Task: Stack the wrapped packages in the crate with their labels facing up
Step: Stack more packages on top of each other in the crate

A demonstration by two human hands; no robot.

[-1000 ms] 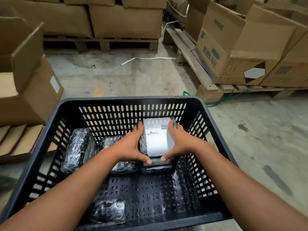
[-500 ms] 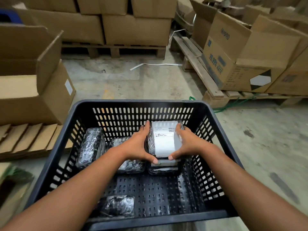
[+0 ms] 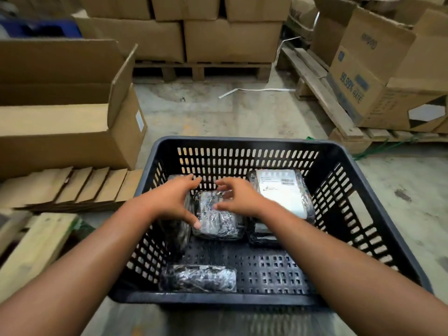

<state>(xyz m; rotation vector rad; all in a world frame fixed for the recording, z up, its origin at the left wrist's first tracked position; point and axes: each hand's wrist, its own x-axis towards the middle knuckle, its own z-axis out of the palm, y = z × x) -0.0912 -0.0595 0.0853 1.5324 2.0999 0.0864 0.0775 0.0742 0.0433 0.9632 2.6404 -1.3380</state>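
The black crate (image 3: 244, 144) sits on the floor with its near half mostly bare. Both hands hover apart, fingers spread: the left hand (image 3: 173, 201) and the right hand (image 3: 238, 197) flank the middle package (image 3: 218, 220) without clamping it. The labelled package (image 3: 281, 192) tops a stack at the crate's far right corner. At least 5 wrapped packages show, 1 by the near wall (image 3: 197, 278).

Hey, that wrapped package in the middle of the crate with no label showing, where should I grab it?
Grip the middle package by its two long sides, coming from above with one of the hands on each. It lies flat with its long axis running away from you. The left hand and right hand already flank it, open.
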